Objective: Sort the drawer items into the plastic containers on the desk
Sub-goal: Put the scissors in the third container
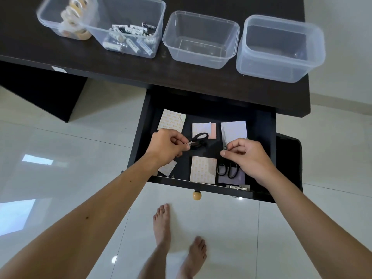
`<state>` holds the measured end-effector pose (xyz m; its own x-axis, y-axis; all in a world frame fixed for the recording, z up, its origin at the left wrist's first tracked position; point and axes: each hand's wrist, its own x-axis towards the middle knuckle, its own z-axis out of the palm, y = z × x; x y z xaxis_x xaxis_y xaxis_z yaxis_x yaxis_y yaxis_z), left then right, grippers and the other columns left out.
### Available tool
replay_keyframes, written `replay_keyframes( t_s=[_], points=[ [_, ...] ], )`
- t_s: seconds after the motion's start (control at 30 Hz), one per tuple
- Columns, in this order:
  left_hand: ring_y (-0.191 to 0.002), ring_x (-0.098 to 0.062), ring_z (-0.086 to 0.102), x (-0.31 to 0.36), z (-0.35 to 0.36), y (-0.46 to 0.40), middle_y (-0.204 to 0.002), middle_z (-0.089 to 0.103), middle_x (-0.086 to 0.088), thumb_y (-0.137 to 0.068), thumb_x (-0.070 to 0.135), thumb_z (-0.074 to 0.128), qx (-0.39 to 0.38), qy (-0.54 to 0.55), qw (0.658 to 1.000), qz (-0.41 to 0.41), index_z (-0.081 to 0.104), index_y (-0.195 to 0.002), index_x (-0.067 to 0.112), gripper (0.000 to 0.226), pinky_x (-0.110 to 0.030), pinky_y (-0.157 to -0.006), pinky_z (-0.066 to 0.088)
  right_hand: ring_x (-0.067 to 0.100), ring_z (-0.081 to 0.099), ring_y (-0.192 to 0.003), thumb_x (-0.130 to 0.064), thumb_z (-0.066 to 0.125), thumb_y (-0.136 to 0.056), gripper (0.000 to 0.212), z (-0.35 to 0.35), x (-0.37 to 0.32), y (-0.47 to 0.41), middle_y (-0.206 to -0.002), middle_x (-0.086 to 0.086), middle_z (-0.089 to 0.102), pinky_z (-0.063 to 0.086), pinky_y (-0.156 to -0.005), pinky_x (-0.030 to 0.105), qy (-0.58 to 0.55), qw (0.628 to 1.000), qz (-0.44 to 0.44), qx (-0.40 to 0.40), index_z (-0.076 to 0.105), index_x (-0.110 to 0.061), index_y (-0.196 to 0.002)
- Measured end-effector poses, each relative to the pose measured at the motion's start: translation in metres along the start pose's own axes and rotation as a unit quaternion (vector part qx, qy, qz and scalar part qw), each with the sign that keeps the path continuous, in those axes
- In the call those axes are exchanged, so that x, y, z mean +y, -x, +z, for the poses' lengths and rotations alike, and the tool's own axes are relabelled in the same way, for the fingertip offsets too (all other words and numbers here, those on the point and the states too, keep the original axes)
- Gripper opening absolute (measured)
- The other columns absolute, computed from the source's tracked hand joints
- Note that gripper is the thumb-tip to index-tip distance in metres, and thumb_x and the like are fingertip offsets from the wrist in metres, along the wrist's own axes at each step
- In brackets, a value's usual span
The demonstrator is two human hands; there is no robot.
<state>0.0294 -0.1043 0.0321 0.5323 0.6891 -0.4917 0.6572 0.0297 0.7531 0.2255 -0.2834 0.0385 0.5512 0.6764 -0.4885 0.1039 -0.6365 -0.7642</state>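
The far-left container (60, 21) is smeared by motion blur and its far rim runs off the top edge, so the tape rolls (74, 15) inside are just pale rings, can't count them. Battery labels (130, 37) in the next tub are mostly too small to read. Left hand (167, 148) covers the blades of the small scissors (198, 139) it pinches, and part of a patterned sheet (167, 168) under the wrist. Right hand (247, 156) pinches something tiny and dark (225, 147), no clue what. It also hides part of the second scissors (228, 170). Both arms are cut off at the bottom edge.
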Motion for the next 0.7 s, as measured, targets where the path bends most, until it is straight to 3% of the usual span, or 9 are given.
replay_keyframes(
  t_s=[0.13, 0.23, 0.33, 0.5, 0.57, 0.63, 0.7],
  points=[
    [-0.064, -0.009, 0.072, 0.015, -0.025, 0.017, -0.09, 0.077, -0.004, -0.09, 0.018, 0.084, -0.009, 0.025, 0.999, 0.035, 0.08, -0.093, 0.021, 0.005, -0.016, -0.066, 0.06, 0.014, 0.074, -0.084, -0.027, 0.085, -0.089, 0.012, -0.01, -0.026, 0.015, -0.09, -0.004, 0.081, 0.058, -0.088, 0.032, 0.005, 0.999, -0.043, -0.023, 0.076, -0.026, -0.096],
    [-0.072, -0.011, 0.072, 0.042, -0.056, 0.021, -0.09, 0.077, -0.002, -0.094, 0.018, 0.08, -0.016, 0.044, 0.996, 0.075, 0.079, -0.091, 0.021, 0.004, -0.024, -0.074, 0.063, 0.009, 0.073, -0.079, -0.024, 0.081, -0.093, 0.007, -0.022, -0.054, 0.021, -0.091, -0.007, 0.079, 0.059, -0.082, 0.033, -0.006, 0.998, -0.069, -0.007, 0.077, -0.027, -0.097],
    [-0.074, -0.01, 0.068, 0.082, -0.088, 0.013, -0.08, 0.074, 0.004, -0.098, 0.02, 0.075, -0.001, 0.05, 0.989, 0.138, 0.078, -0.091, 0.021, 0.007, -0.033, -0.078, 0.064, 0.016, 0.072, -0.075, -0.02, 0.08, -0.092, 0.009, -0.036, -0.083, 0.023, -0.089, -0.002, 0.078, 0.06, -0.077, 0.036, -0.024, 0.995, -0.092, 0.024, 0.078, -0.029, -0.092],
    [-0.079, -0.014, 0.073, 0.152, -0.125, -0.016, -0.086, 0.078, -0.006, -0.098, 0.018, 0.075, 0.037, 0.086, 0.972, 0.214, 0.077, -0.099, 0.019, 0.003, -0.029, -0.081, 0.063, 0.009, 0.07, -0.065, -0.014, 0.084, -0.089, 0.012, -0.062, -0.13, 0.019, -0.081, -0.002, 0.078, 0.053, -0.064, 0.021, -0.043, 0.987, -0.144, 0.052, 0.081, -0.025, -0.09],
    [-0.078, -0.01, 0.073, 0.171, -0.129, -0.033, -0.084, 0.079, 0.0, -0.099, 0.018, 0.074, 0.046, 0.071, 0.97, 0.23, 0.079, -0.1, 0.026, 0.009, -0.028, -0.08, 0.064, 0.011, 0.071, -0.065, -0.015, 0.084, -0.088, 0.012, -0.073, -0.144, 0.016, -0.081, -0.003, 0.079, 0.052, -0.066, 0.019, -0.041, 0.985, -0.157, 0.061, 0.082, -0.026, -0.091],
    [-0.079, -0.008, 0.073, 0.184, -0.13, -0.051, -0.084, 0.079, 0.007, -0.098, 0.025, 0.076, 0.062, 0.028, 0.969, 0.237, 0.082, -0.1, 0.031, 0.008, -0.026, -0.078, 0.062, 0.016, 0.073, -0.067, -0.017, 0.084, -0.089, 0.012, -0.083, -0.155, 0.013, -0.084, -0.003, 0.08, 0.055, -0.072, 0.025, -0.038, 0.984, -0.163, 0.067, 0.082, -0.027, -0.093],
    [-0.073, -0.003, 0.068, 0.193, -0.129, -0.066, -0.081, 0.077, 0.009, -0.097, 0.031, 0.077, 0.068, -0.019, 0.969, 0.237, 0.082, -0.098, 0.032, 0.006, -0.021, -0.067, 0.055, 0.018, 0.073, -0.068, -0.019, 0.083, -0.09, 0.013, -0.091, -0.162, 0.008, -0.087, -0.004, 0.08, 0.057, -0.075, 0.033, -0.025, 0.983, -0.166, 0.079, 0.083, -0.031, -0.093]
  ],
)
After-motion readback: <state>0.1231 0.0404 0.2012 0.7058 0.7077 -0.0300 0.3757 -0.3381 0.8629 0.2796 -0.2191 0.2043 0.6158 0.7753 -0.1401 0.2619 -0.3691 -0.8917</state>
